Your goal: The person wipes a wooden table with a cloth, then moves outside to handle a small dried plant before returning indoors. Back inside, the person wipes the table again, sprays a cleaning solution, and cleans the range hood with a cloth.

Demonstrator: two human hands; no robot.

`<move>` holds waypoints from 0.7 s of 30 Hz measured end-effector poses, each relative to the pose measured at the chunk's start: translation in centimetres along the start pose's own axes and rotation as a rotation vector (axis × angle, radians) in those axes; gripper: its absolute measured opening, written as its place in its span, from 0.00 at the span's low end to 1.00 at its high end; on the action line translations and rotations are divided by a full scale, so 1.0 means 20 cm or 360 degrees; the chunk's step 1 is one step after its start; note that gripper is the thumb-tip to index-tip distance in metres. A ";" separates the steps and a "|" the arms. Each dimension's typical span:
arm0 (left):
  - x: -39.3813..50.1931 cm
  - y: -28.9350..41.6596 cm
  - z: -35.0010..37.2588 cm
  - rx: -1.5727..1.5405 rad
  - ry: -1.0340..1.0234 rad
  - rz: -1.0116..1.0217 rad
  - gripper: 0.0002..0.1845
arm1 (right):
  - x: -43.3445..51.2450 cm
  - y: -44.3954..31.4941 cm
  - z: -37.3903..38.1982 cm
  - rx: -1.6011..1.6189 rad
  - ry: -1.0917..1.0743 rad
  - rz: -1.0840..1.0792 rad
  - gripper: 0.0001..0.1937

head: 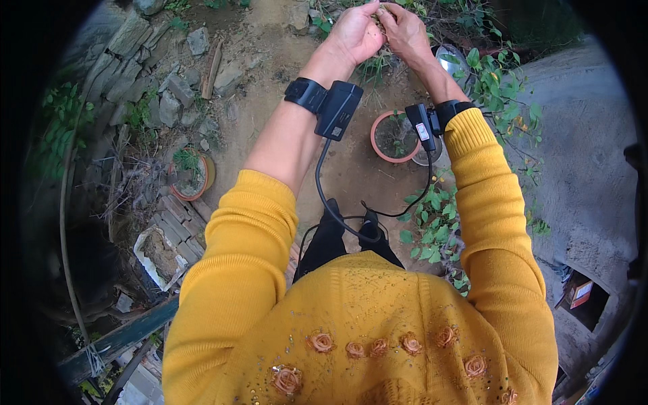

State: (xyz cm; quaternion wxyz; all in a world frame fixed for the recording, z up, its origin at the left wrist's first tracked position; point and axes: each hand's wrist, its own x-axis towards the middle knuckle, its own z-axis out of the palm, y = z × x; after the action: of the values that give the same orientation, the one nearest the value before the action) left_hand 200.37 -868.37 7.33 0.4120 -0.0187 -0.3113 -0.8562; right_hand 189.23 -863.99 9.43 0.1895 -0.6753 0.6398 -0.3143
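At the top of the view, my left hand (357,35) is turned palm up and cupped, with small specks on the palm. Against it, my right hand (406,33) is bent inward, its thumb and fingers meeting the left fingertips. A little greenish-brown plant matter (377,23) shows between the two hands; its exact kind is too small to tell. Green leaves and thin stems hang just behind and below the hands. A black wrist device (340,110) is strapped to the left forearm, and another (421,126) to the right wrist, joined by a black cable (324,187).
Below the hands stands a round terracotta-coloured pot (374,136) with a small plant. Another pot (208,177) sits left beside stacked bricks (174,228). Loose stones (172,106) line the left side. Leafy vines (435,223) grow along the concrete surface (582,152) on the right.
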 end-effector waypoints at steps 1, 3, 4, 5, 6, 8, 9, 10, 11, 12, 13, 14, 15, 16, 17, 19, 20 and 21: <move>-0.01 -0.01 -0.01 0.0032 0.0119 -0.0014 0.12 | 0.02 0.03 -0.01 0.0069 -0.0059 0.0081 0.24; -0.05 0.01 -0.06 0.0055 0.0499 -0.0163 0.10 | 0.03 0.08 -0.01 0.0613 0.0308 -0.0024 0.09; -0.06 0.01 -0.10 0.0122 0.0631 -0.0199 0.08 | 0.03 0.10 -0.01 0.0637 0.0293 0.0055 0.09; -0.08 0.03 -0.13 0.0214 0.0537 -0.0235 0.08 | 0.03 0.11 0.00 0.0662 0.0277 0.0127 0.09; -0.10 0.03 -0.16 0.0309 0.0440 -0.0270 0.07 | 0.01 0.11 0.00 0.0590 0.0296 0.0130 0.10; -0.11 0.02 -0.19 0.0438 0.0475 -0.0229 0.09 | -0.02 0.08 0.01 0.0446 0.0334 0.0127 0.11; -0.12 0.02 -0.20 0.0480 0.0560 -0.0247 0.09 | -0.04 0.05 0.01 0.0423 0.0334 0.0137 0.11; -0.12 0.01 -0.19 0.0522 0.0645 -0.0263 0.10 | -0.07 0.02 0.00 0.0399 0.0335 0.0146 0.12; -0.13 0.00 -0.18 0.0563 0.0727 -0.0279 0.10 | -0.09 0.00 0.00 0.0374 0.0337 0.0154 0.12; -0.14 -0.01 -0.16 0.0635 0.0823 -0.0268 0.16 | -0.12 -0.03 0.00 0.0320 0.0276 0.0197 0.13; -0.14 -0.03 -0.13 0.0508 0.0823 -0.0223 0.18 | -0.15 -0.04 0.01 0.0265 0.0214 0.0241 0.14; -0.16 -0.04 -0.10 0.0382 0.0823 -0.0178 0.20 | -0.17 -0.05 0.03 0.0211 0.0151 0.0284 0.15; -0.17 -0.06 -0.08 0.0255 0.0823 -0.0135 0.23 | -0.21 -0.05 0.07 0.0394 0.0177 0.0207 0.15; -0.19 -0.06 -0.06 0.0213 0.0671 -0.0209 0.29 | -0.25 -0.04 0.13 0.0576 0.0202 0.0129 0.16; -0.21 -0.08 -0.04 0.0237 0.0917 -0.0137 0.28 | -0.28 -0.03 0.20 0.0758 0.0229 0.0047 0.16; -0.26 -0.15 -0.01 0.0283 0.1402 0.0012 0.28 | -0.29 -0.01 0.30 0.0299 0.0572 -0.0271 0.18; -0.26 -0.15 0.00 0.0078 0.1405 -0.0106 0.30 | -0.30 0.00 0.34 0.0104 0.0653 -0.0311 0.19; -0.29 -0.15 -0.01 -0.0317 0.0393 -0.0099 0.31 | -0.31 -0.01 0.35 -0.0088 0.0740 -0.0344 0.19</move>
State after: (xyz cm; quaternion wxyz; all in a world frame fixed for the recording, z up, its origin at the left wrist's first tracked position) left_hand 202.14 -862.96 4.01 0.4164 0.0555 -0.1723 -0.8910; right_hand 194.15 -858.90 3.19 -0.0157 -0.6542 0.5987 -0.4618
